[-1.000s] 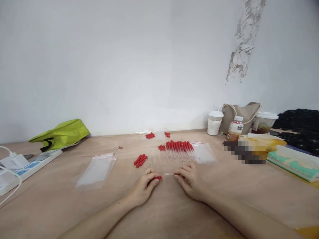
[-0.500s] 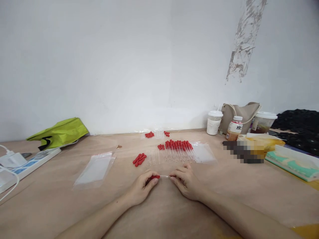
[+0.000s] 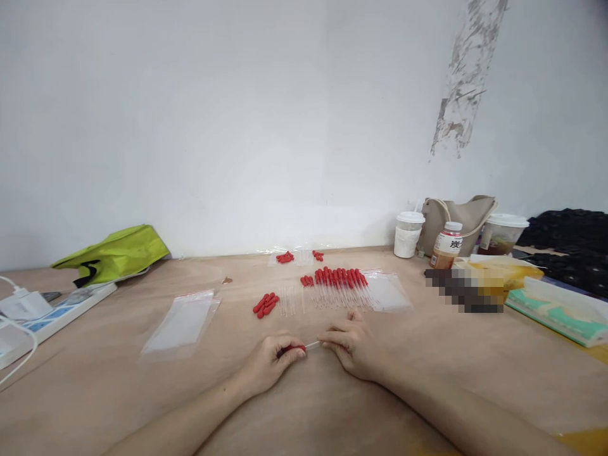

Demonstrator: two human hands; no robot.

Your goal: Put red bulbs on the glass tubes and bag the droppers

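Note:
My left hand is closed around a red rubber bulb, and only the bulb's open end shows past the thumb. A thin clear glass tube runs from that bulb to my right hand, whose thumb and fingers pinch its other end. How deep the tube sits in the bulb is hidden. Beyond my hands lie several loose red bulbs, a few bare glass tubes and a row of droppers with red bulbs on their tubes.
Clear zip bags lie left and right on the brown-covered table. A bagged set lies by the wall. At left are a power strip and a green bag; at right a cup, bottle and tissue pack.
The bulb has dropped slightly toward me, so the tube now slants up to the right instead of lying level. Less of the tube shows between my hands, which have drawn closer.

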